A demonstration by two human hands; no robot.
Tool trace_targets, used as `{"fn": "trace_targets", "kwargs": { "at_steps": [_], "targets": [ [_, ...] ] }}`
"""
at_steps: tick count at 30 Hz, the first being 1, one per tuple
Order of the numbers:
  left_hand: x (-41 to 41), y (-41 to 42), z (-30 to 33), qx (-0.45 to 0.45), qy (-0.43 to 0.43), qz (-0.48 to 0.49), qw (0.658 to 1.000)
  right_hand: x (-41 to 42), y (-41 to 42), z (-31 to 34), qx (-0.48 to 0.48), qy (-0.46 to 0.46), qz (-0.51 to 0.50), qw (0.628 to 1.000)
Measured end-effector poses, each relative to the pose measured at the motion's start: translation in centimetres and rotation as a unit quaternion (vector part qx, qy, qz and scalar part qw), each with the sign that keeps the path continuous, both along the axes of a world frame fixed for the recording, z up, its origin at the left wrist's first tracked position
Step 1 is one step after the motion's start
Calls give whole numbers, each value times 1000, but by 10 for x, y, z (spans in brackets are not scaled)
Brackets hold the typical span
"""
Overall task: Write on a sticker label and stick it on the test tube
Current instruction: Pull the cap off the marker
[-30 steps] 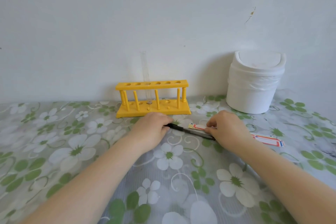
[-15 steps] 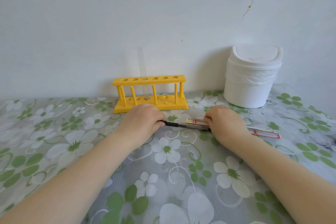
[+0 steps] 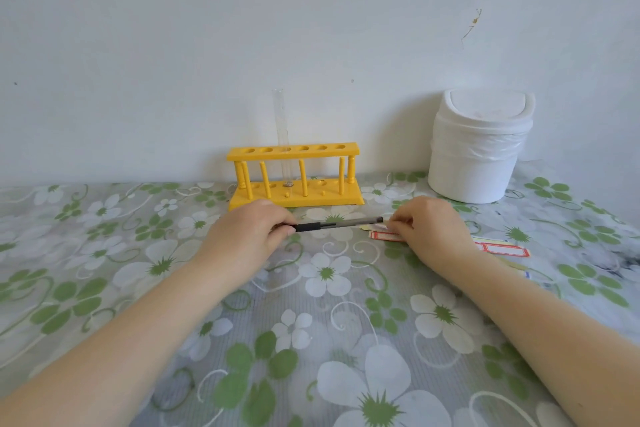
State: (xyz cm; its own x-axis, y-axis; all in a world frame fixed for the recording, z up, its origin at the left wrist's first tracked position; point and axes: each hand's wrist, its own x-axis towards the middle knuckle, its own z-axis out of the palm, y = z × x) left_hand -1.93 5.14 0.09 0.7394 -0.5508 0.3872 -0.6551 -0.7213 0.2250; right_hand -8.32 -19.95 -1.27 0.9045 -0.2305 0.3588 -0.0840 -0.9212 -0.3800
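My table (image 3: 104, 288), draped in a green-and-white flowered cloth, runs up to a pale wall (image 3: 207, 28). At the back right stands a white lidded bin (image 3: 478, 149) lined with a plastic bag. Left of it, against the wall, my yellow test tube rack (image 3: 294, 173) holds one clear test tube (image 3: 281, 128), upright in the third hole from the left and rising well above the top bar.

Both my forearms reach in from the bottom corners. My left hand (image 3: 249, 236) is curled closed around the dark grip end of a pen (image 3: 339, 225), which lies nearly level between my two hands, just in front of the rack. My right hand (image 3: 433, 232) is bunched with fingertips pinched at the pen's far end, right where it meets the sticker label strip (image 3: 384, 235); whether those fingers grip the pen, the strip or both, I cannot tell.

The strip, red-bordered with white blanks, lies flat on the cloth under my right hand, and its other end (image 3: 502, 249) shows past my wrist, near the bin's front.
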Motion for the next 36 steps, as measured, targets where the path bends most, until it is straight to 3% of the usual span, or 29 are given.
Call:
{"fn": "trace_targets", "kwargs": {
  "at_steps": [6,12,17,21,23,25,28,30,36],
  "targets": [
    [-10,16,6,-84,20,35,996,-2,5,6,-24,-38,17,999],
    [-28,16,3,-185,106,54,975,-24,45,2,-109,-97,168,975],
    [-42,13,-5,-261,176,57,948,-41,65,-6,-96,-45,243,964],
    [-47,10,-11,-295,222,52,928,-49,67,-7,-49,-12,230,972],
    [-50,8,-12,-311,230,45,921,-48,70,-3,4,-7,195,981],
    [-53,5,-12,-318,232,24,919,-45,77,7,138,1,140,980],
    [-61,0,-9,-289,211,-19,934,-38,87,23,415,36,116,902],
    [-66,-2,-9,-255,178,-41,950,-36,92,26,526,40,112,842],
    [-69,-2,-22,-113,41,-66,991,-36,101,14,550,45,145,821]
  ]
}}
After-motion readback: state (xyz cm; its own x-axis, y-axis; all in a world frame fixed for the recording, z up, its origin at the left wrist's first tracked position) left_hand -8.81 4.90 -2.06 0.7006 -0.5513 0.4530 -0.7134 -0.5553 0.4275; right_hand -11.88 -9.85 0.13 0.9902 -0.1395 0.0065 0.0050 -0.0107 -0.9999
